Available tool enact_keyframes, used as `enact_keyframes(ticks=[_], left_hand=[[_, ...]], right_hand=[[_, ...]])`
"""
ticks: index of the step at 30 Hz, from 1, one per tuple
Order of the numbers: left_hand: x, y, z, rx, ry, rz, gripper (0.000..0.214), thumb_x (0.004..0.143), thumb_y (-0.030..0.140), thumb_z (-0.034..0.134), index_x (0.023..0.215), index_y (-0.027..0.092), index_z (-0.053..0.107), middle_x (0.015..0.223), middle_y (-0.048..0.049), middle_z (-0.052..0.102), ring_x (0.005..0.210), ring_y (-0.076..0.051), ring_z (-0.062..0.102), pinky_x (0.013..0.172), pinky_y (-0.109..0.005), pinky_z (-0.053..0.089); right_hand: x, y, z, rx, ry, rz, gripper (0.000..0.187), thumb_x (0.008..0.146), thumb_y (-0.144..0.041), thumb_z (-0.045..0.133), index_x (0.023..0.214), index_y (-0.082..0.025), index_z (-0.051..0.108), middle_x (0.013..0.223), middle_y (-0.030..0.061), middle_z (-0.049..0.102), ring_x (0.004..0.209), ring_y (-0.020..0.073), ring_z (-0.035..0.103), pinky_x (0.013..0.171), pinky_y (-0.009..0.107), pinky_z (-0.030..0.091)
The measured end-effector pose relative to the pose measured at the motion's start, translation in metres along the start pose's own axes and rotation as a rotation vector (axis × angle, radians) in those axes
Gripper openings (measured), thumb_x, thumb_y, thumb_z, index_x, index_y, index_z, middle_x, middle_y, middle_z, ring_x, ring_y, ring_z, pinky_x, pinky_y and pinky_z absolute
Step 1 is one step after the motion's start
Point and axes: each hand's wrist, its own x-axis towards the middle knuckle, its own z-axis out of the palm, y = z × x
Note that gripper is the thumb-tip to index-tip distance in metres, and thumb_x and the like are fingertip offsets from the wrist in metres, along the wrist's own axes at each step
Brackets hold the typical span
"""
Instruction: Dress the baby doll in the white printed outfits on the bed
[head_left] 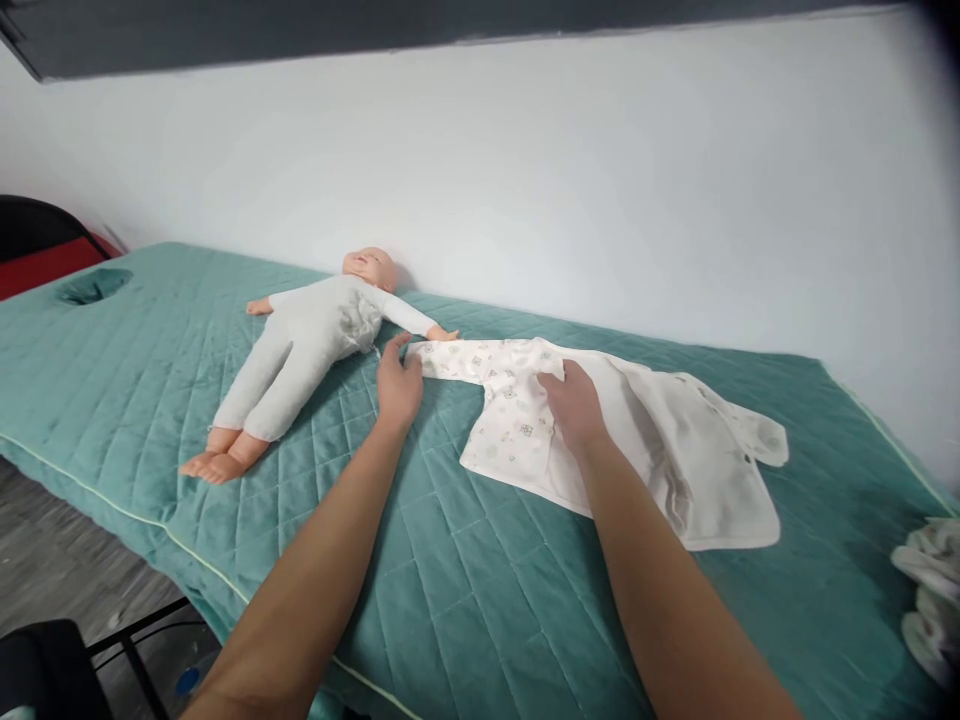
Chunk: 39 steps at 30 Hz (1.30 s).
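A white baby jacket (pixel 517 415) with a small print lies spread on the green quilted bed cover (pixel 465 590), its front opened out to the right. My left hand (pixel 400 380) pinches the cuff of its left-hand sleeve. Over the chest part, my right hand (pixel 576 405) has thumb and fingers closed on the cloth near the front edge. A baby doll (pixel 315 320) with a white cloth body lies on its back to the left, one of its hands close to the sleeve's cuff.
A white wall (pixel 600 200) runs along the bed's far side. Crumpled pale cloth (pixel 934 590) sits at the right edge. The bed has a face hole (pixel 94 287) at far left, near a red and black chair (pixel 45 250).
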Motion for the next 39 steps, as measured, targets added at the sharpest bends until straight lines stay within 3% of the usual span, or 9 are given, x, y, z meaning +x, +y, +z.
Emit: enact_keyframes(ticks=[6,10,13,19,25,28,33,35,39], left_hand=[[-0.006,0.010,0.002,0.370,-0.166,0.059,0.029,0.096,0.028,0.049,0.114,0.021,0.070,0.147,-0.0109,0.057,0.145,-0.028,0.043,0.121,-0.049,0.033],[-0.011,0.015,0.002,0.675,-0.265,0.022,0.041,0.100,0.039,0.041,0.132,0.028,0.064,0.156,-0.0053,0.050,0.150,-0.034,0.034,0.123,-0.060,0.022],[-0.014,0.016,0.002,0.792,-0.264,0.004,0.050,0.100,0.045,0.037,0.143,0.026,0.056,0.160,-0.0087,0.043,0.151,-0.037,0.031,0.122,-0.063,0.021],[-0.014,0.019,0.001,0.767,-0.184,0.028,0.051,0.099,0.041,0.042,0.141,0.015,0.055,0.156,-0.0196,0.045,0.148,-0.038,0.035,0.120,-0.064,0.027],[-0.035,0.034,-0.004,0.479,-0.144,0.291,0.041,0.098,0.032,0.048,0.134,0.016,0.058,0.143,-0.0167,0.057,0.140,-0.031,0.046,0.118,-0.053,0.037],[-0.063,0.054,-0.006,0.331,-0.282,0.408,0.037,0.100,0.035,0.048,0.130,0.017,0.060,0.136,-0.0137,0.062,0.132,-0.026,0.053,0.115,-0.047,0.042],[-0.111,0.087,-0.008,0.250,-0.778,0.700,0.044,0.097,0.043,0.055,0.135,0.021,0.056,0.141,-0.0099,0.060,0.139,-0.026,0.047,0.120,-0.046,0.037],[-0.120,0.094,-0.009,0.268,-0.849,0.746,0.041,0.097,0.038,0.056,0.134,0.021,0.057,0.142,-0.0094,0.059,0.143,-0.026,0.044,0.122,-0.047,0.034],[-0.123,0.096,-0.009,0.316,-0.845,0.709,0.034,0.097,0.027,0.052,0.130,0.022,0.060,0.139,-0.0094,0.061,0.137,-0.026,0.049,0.112,-0.045,0.042]], right_hand=[[0.002,0.002,-0.003,-0.056,0.007,-0.008,0.021,0.077,-0.024,0.053,0.096,-0.020,0.062,0.093,0.0048,0.069,0.081,0.0219,0.064,0.068,0.033,0.047],[0.003,0.004,-0.007,-0.120,0.014,0.001,0.024,0.075,-0.022,0.054,0.097,-0.021,0.061,0.092,0.0051,0.069,0.077,0.0217,0.061,0.069,0.033,0.046],[0.002,0.004,-0.011,-0.151,0.009,0.012,0.025,0.074,-0.022,0.054,0.098,-0.021,0.062,0.093,0.0057,0.069,0.077,0.0221,0.061,0.069,0.033,0.046],[0.000,0.005,-0.011,-0.147,-0.003,0.004,0.028,0.076,-0.026,0.054,0.102,-0.022,0.063,0.101,0.0071,0.070,0.083,0.0238,0.063,0.072,0.034,0.049],[0.000,0.005,-0.009,-0.134,0.006,-0.011,0.030,0.076,-0.029,0.054,0.104,-0.021,0.063,0.103,0.0074,0.071,0.085,0.0246,0.064,0.074,0.035,0.050],[0.001,0.005,-0.008,-0.132,0.022,-0.024,0.029,0.077,-0.031,0.056,0.102,-0.021,0.064,0.102,0.0081,0.071,0.086,0.0248,0.064,0.075,0.035,0.050],[0.003,0.006,-0.008,-0.123,0.040,-0.028,0.026,0.081,-0.033,0.052,0.100,-0.021,0.065,0.091,0.0062,0.072,0.080,0.0233,0.063,0.077,0.034,0.050],[0.004,0.006,-0.009,-0.136,0.057,-0.031,0.024,0.082,-0.031,0.050,0.099,-0.021,0.065,0.089,0.0064,0.071,0.082,0.0240,0.063,0.080,0.035,0.049],[0.005,0.007,-0.010,-0.181,0.087,-0.043,0.023,0.084,-0.029,0.049,0.099,-0.021,0.064,0.093,0.0088,0.071,0.090,0.0268,0.063,0.087,0.038,0.047]])
